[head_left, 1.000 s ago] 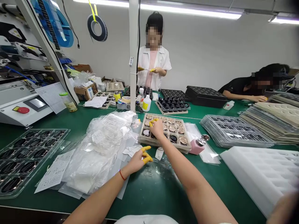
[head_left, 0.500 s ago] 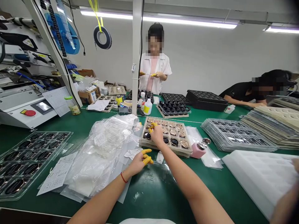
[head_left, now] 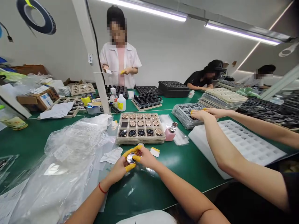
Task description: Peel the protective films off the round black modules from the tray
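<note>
Both my hands are above the green table, holding one small round silvery disc (head_left: 131, 158) between them; its exact kind I cannot make out. Yellow-tipped fingers of my left hand (head_left: 119, 169) curl around its left side and underneath. My right hand (head_left: 146, 158) pinches it from the right, the thumb lying across its face. Just beyond my hands, a stack of clear compartment trays (head_left: 140, 140) bears round gold-coloured and black pieces. In the middle row, the leftmost compartment shows dark, with no round piece in it. A crumpled white cloth (head_left: 111, 155) lies left of my hands.
A pink pump bottle (head_left: 170, 133) stands right of the trays. Plastic bags (head_left: 70, 155) cover the left side. At right, a co-worker's hands (head_left: 203, 114) rest on a tray stack (head_left: 184, 116), above a white foam tray (head_left: 247, 143). Another person (head_left: 119, 59) stands across the table.
My right hand has come back from the tray to my left hand, and the round disc is now between them. The view has turned right, bringing the co-worker's arms into sight.
</note>
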A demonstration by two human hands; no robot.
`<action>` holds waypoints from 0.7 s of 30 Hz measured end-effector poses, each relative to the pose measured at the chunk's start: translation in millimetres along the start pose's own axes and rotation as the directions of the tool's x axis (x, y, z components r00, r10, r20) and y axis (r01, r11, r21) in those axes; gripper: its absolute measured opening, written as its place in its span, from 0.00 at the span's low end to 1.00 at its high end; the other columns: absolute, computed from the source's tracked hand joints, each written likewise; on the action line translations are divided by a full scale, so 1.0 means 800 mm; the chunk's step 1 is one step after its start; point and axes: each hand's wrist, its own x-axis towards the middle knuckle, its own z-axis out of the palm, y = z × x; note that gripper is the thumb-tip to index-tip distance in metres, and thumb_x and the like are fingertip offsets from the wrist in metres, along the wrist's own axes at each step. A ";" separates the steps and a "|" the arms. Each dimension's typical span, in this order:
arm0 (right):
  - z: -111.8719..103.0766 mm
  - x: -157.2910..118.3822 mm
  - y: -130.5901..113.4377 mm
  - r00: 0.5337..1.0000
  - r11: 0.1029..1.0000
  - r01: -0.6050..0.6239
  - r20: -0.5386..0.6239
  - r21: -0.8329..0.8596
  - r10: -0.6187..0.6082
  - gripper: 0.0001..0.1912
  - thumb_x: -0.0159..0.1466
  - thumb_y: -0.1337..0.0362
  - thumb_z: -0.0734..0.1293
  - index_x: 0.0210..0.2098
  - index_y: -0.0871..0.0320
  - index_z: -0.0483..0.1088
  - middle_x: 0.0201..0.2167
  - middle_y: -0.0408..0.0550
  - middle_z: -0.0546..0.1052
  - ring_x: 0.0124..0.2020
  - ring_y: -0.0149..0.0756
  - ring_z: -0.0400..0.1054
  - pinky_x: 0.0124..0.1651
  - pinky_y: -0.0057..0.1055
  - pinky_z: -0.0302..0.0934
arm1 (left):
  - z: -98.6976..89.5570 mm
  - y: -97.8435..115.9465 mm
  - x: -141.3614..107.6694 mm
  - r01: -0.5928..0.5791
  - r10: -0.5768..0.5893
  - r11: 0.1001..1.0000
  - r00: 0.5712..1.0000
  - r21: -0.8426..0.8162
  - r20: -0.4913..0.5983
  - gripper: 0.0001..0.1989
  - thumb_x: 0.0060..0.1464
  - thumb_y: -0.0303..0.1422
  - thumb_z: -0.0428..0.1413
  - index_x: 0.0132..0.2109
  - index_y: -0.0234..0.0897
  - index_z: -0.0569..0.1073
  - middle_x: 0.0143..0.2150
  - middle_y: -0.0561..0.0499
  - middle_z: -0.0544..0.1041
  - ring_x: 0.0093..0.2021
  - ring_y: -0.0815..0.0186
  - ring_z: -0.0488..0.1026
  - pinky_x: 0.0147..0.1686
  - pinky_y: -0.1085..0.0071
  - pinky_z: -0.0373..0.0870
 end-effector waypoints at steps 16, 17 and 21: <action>-0.049 -0.025 0.022 0.977 0.617 -0.206 -0.198 -0.760 0.082 0.08 0.57 0.71 0.62 0.36 0.59 0.68 0.33 0.49 0.74 0.36 0.37 0.65 0.37 0.32 0.56 | -0.012 0.000 0.006 0.157 -0.103 0.941 0.977 0.300 -0.189 0.37 0.42 0.45 0.61 0.57 0.39 0.59 0.46 0.45 0.75 0.44 0.55 0.75 0.50 0.58 0.70; -0.055 -0.026 0.028 0.968 0.576 -0.246 -0.226 -0.780 0.107 0.07 0.56 0.71 0.62 0.35 0.60 0.68 0.33 0.52 0.74 0.38 0.40 0.65 0.38 0.34 0.56 | -0.014 0.001 0.006 0.160 -0.111 0.939 0.978 0.304 -0.174 0.37 0.41 0.46 0.61 0.56 0.39 0.58 0.45 0.46 0.76 0.44 0.55 0.75 0.50 0.59 0.70; -0.055 -0.011 0.037 0.964 0.509 -0.249 -0.261 -0.824 0.049 0.08 0.58 0.66 0.62 0.37 0.60 0.69 0.38 0.54 0.72 0.43 0.45 0.63 0.40 0.36 0.56 | -0.021 -0.004 0.006 0.200 -0.179 0.925 0.979 0.322 -0.095 0.39 0.40 0.47 0.62 0.57 0.41 0.57 0.45 0.47 0.76 0.44 0.55 0.75 0.49 0.60 0.71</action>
